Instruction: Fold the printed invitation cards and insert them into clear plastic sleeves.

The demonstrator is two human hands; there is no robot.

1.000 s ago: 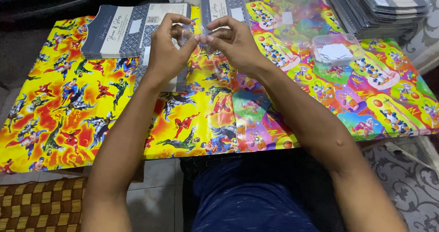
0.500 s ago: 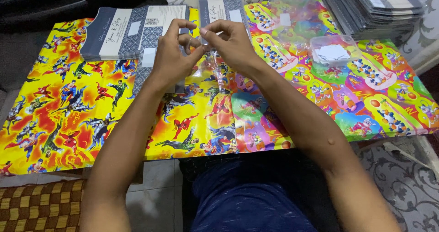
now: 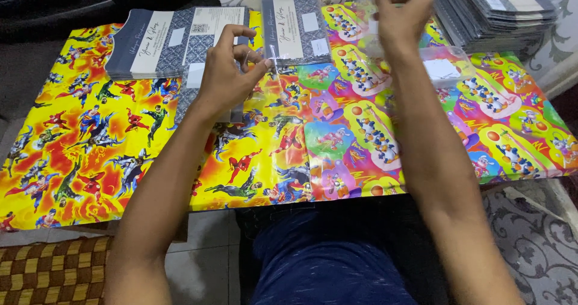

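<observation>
Hands have parted since half a second ago; then pinched together mid-table, now right hand (image 3: 400,7) lifted far right, fingers closed on something clear, likely a strip peeled off; left hand (image 3: 226,70) pinches the clear sleeve (image 3: 265,82) over a grey card (image 3: 208,97). Bright cartoon wrapping paper (image 3: 90,154) covers the table; card stacks (image 3: 500,7) far right; patterned floor below.

Glossy printed paper (image 3: 150,160) covers the surface, catching light. The blue-grey patterned cards (image 3: 174,40) look like smooth matt card. A thin clear plastic sleeve (image 3: 272,64) shines faintly.
</observation>
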